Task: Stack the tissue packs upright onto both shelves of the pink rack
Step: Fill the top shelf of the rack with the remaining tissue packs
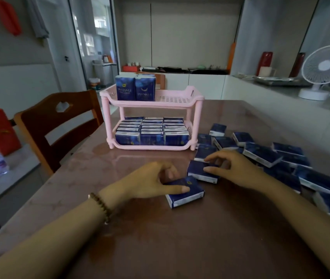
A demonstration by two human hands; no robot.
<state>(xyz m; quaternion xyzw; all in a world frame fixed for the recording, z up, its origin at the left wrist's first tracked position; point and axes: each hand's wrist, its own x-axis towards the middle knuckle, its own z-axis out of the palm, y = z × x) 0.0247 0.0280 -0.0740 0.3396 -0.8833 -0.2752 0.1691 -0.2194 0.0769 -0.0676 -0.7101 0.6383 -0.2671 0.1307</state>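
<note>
Left hand (152, 181) pinches near pack (187, 196), lower centre; right hand (237, 168) grips far pack (199, 171). I judge them light, squashy: hold narrow sides.

A pink rack (194, 125) of slotted plastic stands on two tiers. Its lower shelf (152, 147) is packed with dark-blue tissue packs (152, 135), upright in three rows. Two more packs (136, 89) stand upright side by side at the left end of the upper shelf (174, 99). A loose heap (260, 156) lies flat and jumbled to the rack's right. The near pack (190, 198) lies flat in the left hand (150, 182). The second pack (198, 172) lies under the right hand (238, 168).
</note>
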